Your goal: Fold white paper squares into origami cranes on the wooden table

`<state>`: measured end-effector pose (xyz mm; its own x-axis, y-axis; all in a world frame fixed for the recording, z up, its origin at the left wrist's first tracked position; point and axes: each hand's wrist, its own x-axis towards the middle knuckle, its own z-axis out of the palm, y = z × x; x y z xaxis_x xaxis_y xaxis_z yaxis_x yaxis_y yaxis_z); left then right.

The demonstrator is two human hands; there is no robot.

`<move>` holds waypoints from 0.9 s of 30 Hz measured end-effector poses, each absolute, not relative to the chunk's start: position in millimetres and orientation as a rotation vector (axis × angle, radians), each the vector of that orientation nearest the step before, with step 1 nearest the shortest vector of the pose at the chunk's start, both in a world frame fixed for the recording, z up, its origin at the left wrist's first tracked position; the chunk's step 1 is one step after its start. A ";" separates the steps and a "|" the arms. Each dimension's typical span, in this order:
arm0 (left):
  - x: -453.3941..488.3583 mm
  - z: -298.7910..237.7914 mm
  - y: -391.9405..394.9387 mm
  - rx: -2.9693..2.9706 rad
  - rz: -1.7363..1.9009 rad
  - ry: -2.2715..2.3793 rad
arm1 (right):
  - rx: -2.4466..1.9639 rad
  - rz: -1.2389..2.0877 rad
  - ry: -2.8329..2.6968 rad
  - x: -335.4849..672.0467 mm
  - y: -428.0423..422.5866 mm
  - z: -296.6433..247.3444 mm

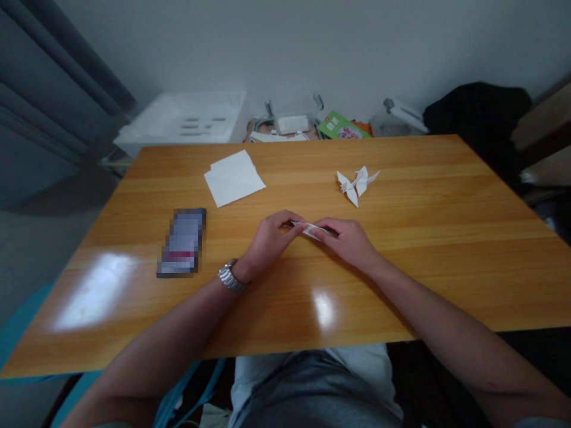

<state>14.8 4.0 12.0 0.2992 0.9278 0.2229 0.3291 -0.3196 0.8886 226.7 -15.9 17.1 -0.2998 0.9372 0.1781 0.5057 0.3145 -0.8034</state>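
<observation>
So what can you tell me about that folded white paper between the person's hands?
The folded white paper is a narrow, pointed piece with several layers showing along its creases, and it looks thin and matt. It runs roughly sideways over the orange-brown wooden table. The left hand pinches one end, and the right hand grips the other, its fingers hiding part of it. Whether it touches the table is hard to tell.

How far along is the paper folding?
Done: a folded paper crane on the table. In hand: a narrow folded paper pinched between the left hand and right hand. Left: white paper sheets lying flat, not folded up.
</observation>
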 end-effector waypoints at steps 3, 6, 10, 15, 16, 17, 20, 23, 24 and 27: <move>13.7 11.7 5.3 1.671 0.983 1.080 | -1.307 0.821 -1.932 228.1 -15.7 15.9; 12.6 10.9 6.8 1.553 0.959 1.064 | -1.331 0.835 -1.914 228.0 -15.0 14.3; 11.7 10.4 8.3 1.512 0.926 1.062 | -1.328 0.893 -1.900 228.0 -13.3 13.2; 10.9 11.0 9.2 1.552 0.964 1.093 | -1.336 0.924 -1.879 229.0 -11.5 12.6; 10.9 11.0 9.3 1.559 0.975 1.094 | -1.335 0.923 -1.880 229.1 -11.2 12.4; 11.2 11.0 9.3 1.565 0.984 1.092 | -1.334 0.923 -1.880 229.2 -11.0 12.2; 12.6 11.2 8.9 1.571 1.006 1.071 | -1.348 0.935 -1.865 229.6 -10.7 11.8; 14.8 11.5 7.7 1.542 1.012 1.047 | -1.358 0.937 -1.850 230.0 -11.0 11.8; 15.4 11.5 7.1 1.533 1.002 1.042 | -1.356 0.937 -1.849 230.1 -11.2 11.9; 16.8 11.1 5.5 1.526 0.961 1.030 | -1.342 0.954 -1.853 229.9 -11.9 12.0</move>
<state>16.8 5.5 11.1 0.3170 0.9458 0.0708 0.1360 -0.1192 0.9835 229.9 -11.9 12.0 -0.2643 0.9604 0.0878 0.4869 0.2114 -0.8475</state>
